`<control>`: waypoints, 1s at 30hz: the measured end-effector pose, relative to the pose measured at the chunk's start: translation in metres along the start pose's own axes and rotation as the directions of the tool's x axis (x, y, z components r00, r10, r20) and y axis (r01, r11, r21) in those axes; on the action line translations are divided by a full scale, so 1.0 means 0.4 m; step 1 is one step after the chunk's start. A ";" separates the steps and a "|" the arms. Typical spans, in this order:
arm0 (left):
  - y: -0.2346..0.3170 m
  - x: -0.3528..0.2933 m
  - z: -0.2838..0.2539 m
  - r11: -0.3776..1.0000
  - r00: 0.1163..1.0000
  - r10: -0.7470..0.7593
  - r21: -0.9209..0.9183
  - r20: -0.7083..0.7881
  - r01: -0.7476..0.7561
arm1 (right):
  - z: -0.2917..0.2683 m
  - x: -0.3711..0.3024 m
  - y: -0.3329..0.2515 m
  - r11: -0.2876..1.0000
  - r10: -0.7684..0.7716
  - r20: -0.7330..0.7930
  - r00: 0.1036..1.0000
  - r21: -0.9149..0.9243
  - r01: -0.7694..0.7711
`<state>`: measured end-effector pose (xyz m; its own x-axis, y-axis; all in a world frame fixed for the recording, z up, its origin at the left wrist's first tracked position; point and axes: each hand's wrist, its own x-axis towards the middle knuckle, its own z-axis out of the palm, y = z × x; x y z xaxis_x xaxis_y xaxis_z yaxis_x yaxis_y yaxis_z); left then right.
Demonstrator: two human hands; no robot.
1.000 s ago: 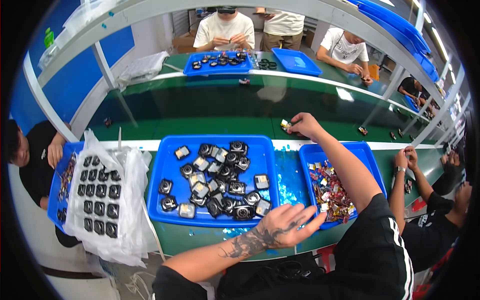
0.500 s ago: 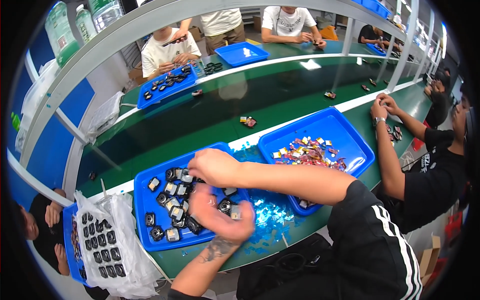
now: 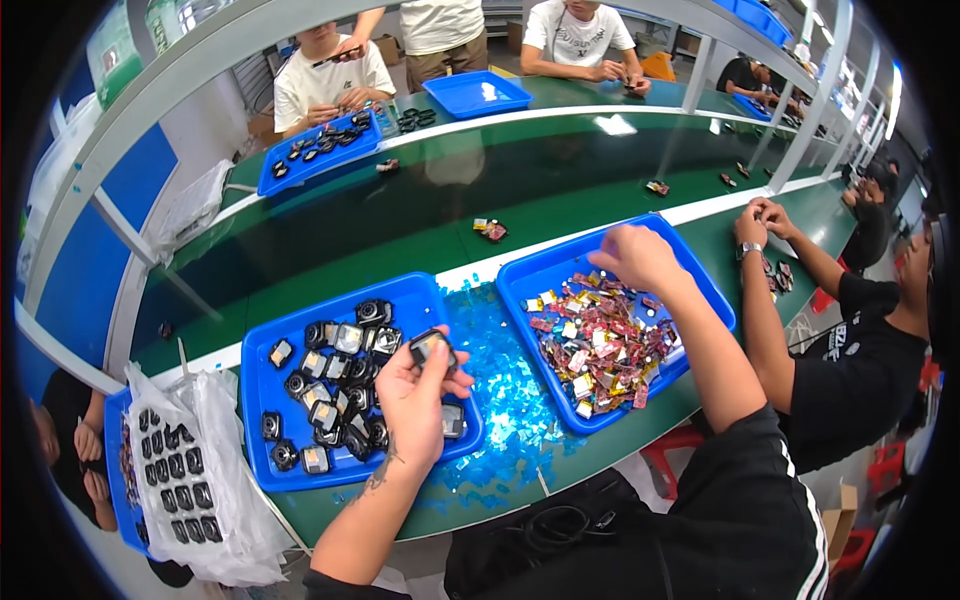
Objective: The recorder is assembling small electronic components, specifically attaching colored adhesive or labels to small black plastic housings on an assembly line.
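Observation:
My left hand point(image 3: 418, 400) is closed around a small black camera-like unit point(image 3: 432, 350), its pale square face turned up under the thumb. It is raised over the right side of a blue tray point(image 3: 258, 400) of similar black units point(image 3: 345, 368), several with silver-grey faces and some with round lens rings. My right hand point(image 3: 642, 258) hovers above the far part of a second blue tray point(image 3: 722, 312). Its fingers are curled together, and whatever they hold is hidden. Below it lies a heap of small reddish circuit boards point(image 3: 600, 345) with yellow and white parts.
Blue film scraps point(image 3: 510, 390) litter the green bench between the trays. At left, a plastic-wrapped tray point(image 3: 180, 480) holds black units in rows. A metal frame point(image 3: 330, 35) arches overhead. Circuit boards point(image 3: 490, 230) lie on the dark green belt. A co-worker point(image 3: 850, 330) sits close at right.
My right hand has moved from the left tray across to the circuit-board tray. My left hand has lifted and now shows a black unit in its fingers. The view has shifted slightly.

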<state>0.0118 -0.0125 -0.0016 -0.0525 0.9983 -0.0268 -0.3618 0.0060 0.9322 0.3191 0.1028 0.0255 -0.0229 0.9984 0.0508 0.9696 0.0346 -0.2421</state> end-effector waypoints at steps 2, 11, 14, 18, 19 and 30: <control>0.003 -0.007 -0.001 0.998 0.999 -0.051 -0.033 0.017 0.051 | 0.028 0.008 0.035 1.000 -0.007 0.051 0.999 -0.012 0.007; -0.020 0.007 -0.008 0.987 0.994 -0.045 -0.152 0.098 0.059 | -0.003 -0.050 0.042 0.934 -0.065 -0.183 0.981 0.334 0.124; -0.017 0.005 -0.012 0.997 0.989 -0.065 -0.023 0.131 0.068 | -0.001 -0.080 0.059 0.917 -0.082 -0.281 0.956 0.355 0.184; -0.018 -0.009 0.004 0.999 0.992 -0.035 0.017 0.124 0.033 | 0.016 -0.048 0.051 0.951 -0.020 -0.211 0.977 0.297 0.084; -0.019 -0.012 0.009 0.999 0.991 -0.025 0.032 0.130 0.021 | 0.017 -0.035 0.051 0.954 -0.068 -0.050 0.996 0.289 0.079; -0.016 -0.016 0.012 0.988 0.989 0.035 0.144 0.143 -0.056 | -0.057 -0.118 0.011 0.763 -0.046 -0.118 0.992 0.637 0.111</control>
<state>0.0188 -0.0185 -0.0059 0.0680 0.9960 0.0579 -0.2203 -0.0416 0.9745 0.3299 0.0550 0.0442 -0.0383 0.9836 0.1762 0.5816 0.1653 -0.7965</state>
